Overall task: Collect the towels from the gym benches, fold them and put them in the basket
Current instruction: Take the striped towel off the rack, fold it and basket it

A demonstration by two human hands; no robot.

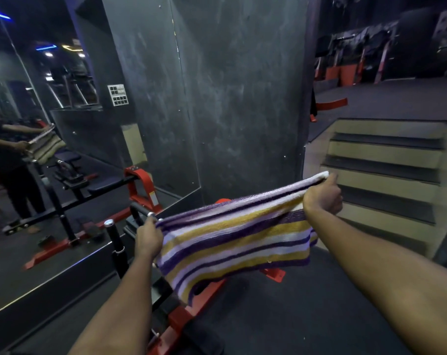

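Dark gym walls and a mirror (38, 175) face us as our left hand (148, 239) and right hand (322, 195) each grip the striped towel (232, 242), stretched above a red bench frame (181, 316).

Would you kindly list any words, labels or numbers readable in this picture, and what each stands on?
No text here can be read.
White placard on the dark wall: too small and blurred to read.
Sticker on the red machine frame: too blurred to read.
On the striped towel no label or lettering shows.
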